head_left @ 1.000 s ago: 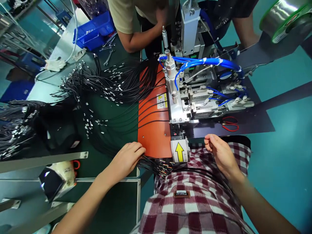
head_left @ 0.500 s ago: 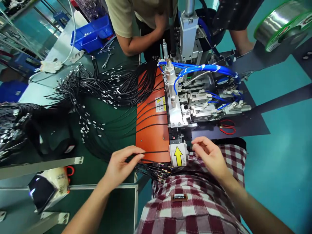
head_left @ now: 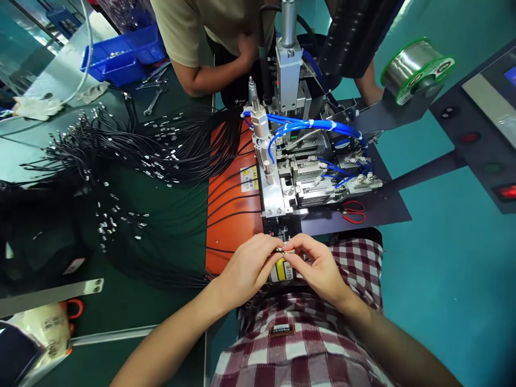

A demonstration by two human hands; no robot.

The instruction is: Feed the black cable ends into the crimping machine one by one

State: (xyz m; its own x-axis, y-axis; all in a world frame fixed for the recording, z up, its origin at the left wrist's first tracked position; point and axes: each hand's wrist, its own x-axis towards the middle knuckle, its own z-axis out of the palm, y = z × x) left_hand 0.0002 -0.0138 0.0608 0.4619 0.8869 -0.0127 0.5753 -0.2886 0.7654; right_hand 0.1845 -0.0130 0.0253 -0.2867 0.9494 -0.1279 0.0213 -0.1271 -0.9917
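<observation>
My left hand [head_left: 250,264] is closed in a pinch around a black cable [head_left: 220,249] close to its stripped end. Fine coloured wires [head_left: 288,251] stick out there, and the fingertips of my right hand [head_left: 318,267] pinch them. Both hands meet over a white block with a yellow arrow [head_left: 281,270], partly hidden under them. Just beyond is the metal clamping machine [head_left: 275,194], with several black cables running into its edge across an orange plate [head_left: 226,228].
A large bundle of black cables [head_left: 121,141] with metal ends spreads over the green mat [head_left: 161,244]. Red-handled scissors [head_left: 353,212] lie right of the machine. A solder spool [head_left: 417,70] hangs at right. Across the table stands a person [head_left: 226,75], near blue bins [head_left: 124,56].
My right hand has moved left and my left hand right, so their fingertips now meet at the cable's wires. The view has shifted, bringing a control panel in at right.
</observation>
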